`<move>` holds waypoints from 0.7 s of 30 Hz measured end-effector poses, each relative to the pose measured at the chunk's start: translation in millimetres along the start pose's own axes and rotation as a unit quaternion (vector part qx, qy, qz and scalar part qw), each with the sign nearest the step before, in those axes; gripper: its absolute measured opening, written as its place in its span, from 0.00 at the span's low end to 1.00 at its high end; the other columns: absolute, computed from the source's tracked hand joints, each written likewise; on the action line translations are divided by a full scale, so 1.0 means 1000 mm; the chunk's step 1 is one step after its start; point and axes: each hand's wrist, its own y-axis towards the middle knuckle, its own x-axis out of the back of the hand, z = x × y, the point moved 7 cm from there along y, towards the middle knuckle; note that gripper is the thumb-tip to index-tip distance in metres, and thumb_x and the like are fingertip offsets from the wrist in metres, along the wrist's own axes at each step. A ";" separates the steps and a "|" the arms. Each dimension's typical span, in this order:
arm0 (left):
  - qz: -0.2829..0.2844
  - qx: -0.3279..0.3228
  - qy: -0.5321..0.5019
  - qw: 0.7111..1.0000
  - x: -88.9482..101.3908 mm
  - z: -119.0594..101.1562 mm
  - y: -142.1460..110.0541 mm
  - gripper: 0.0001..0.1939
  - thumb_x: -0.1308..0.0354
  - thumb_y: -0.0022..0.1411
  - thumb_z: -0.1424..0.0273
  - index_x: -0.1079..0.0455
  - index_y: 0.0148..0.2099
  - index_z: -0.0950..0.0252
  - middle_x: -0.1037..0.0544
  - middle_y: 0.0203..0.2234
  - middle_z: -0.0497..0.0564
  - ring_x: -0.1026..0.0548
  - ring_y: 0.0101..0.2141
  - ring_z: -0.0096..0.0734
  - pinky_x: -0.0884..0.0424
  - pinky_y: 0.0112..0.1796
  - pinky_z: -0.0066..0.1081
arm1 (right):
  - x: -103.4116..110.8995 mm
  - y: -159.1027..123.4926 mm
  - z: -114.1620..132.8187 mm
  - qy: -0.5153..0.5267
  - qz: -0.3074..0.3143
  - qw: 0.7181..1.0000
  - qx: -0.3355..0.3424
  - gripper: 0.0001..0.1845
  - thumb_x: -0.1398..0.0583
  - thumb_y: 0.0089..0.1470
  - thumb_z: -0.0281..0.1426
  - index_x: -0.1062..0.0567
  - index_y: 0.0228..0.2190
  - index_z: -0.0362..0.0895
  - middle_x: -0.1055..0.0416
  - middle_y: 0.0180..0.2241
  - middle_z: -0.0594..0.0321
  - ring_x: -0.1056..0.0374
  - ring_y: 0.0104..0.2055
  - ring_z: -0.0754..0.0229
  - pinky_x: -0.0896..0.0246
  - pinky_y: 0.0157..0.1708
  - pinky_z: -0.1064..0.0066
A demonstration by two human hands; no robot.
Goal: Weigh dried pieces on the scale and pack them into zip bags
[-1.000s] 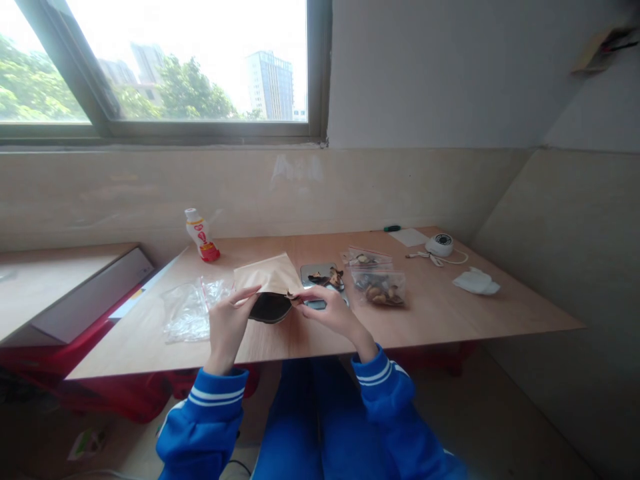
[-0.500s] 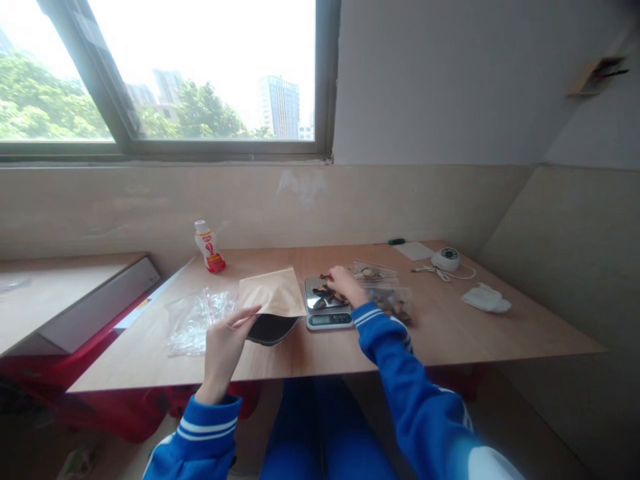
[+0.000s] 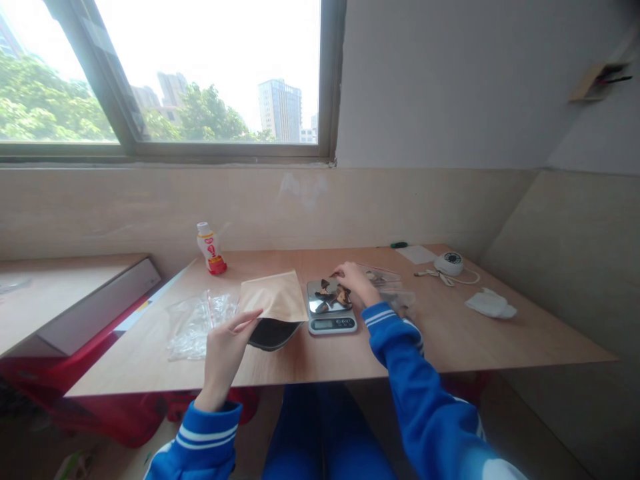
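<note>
We clamp our left hand [image 3: 225, 350] on the gaping paper bag [image 3: 274, 295], left of the scale [image 3: 332, 331]; right hand [image 3: 354, 280], grip unclear, likely picking dried pieces [image 3: 343, 296], calling for a light pinch.

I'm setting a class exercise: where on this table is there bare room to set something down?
The table has bare wood at front right, between the right sleeve and the crumpled white item, and a thin strip along the back, between the bottle and green-handled tool. Crowded: the middle, with paper pouch, scale, right hand and clear bags close together.
</note>
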 end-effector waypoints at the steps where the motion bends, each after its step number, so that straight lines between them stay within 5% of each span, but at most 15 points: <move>1: 0.000 -0.003 0.001 1.000 -0.001 0.000 0.000 0.13 0.41 0.52 0.60 0.22 0.39 0.57 0.18 0.29 0.46 0.20 0.35 0.41 0.25 0.36 0.33 | 0.001 0.001 0.002 0.004 -0.005 1.000 0.005 0.14 0.43 0.54 0.27 0.22 0.42 0.44 0.24 0.43 0.56 0.31 0.45 0.58 0.42 0.46 0.73; 14: 0.011 -0.015 0.006 1.000 -0.006 0.003 0.000 0.14 0.42 0.53 0.59 0.22 0.39 0.57 0.18 0.30 0.46 0.20 0.36 0.41 0.26 0.36 0.32 | -0.033 0.005 0.054 0.009 0.009 0.998 0.056 0.13 0.44 0.55 0.27 0.21 0.39 0.47 0.25 0.41 0.56 0.34 0.46 0.55 0.44 0.47 0.68; 21: 0.000 0.002 0.009 1.000 -0.004 0.003 0.001 0.13 0.41 0.53 0.60 0.22 0.39 0.57 0.18 0.30 0.45 0.20 0.36 0.41 0.26 0.36 0.31 | -0.009 -0.009 0.051 0.019 -0.015 0.999 0.043 0.19 0.48 0.56 0.22 0.22 0.42 0.49 0.28 0.45 0.56 0.37 0.49 0.54 0.46 0.50 0.64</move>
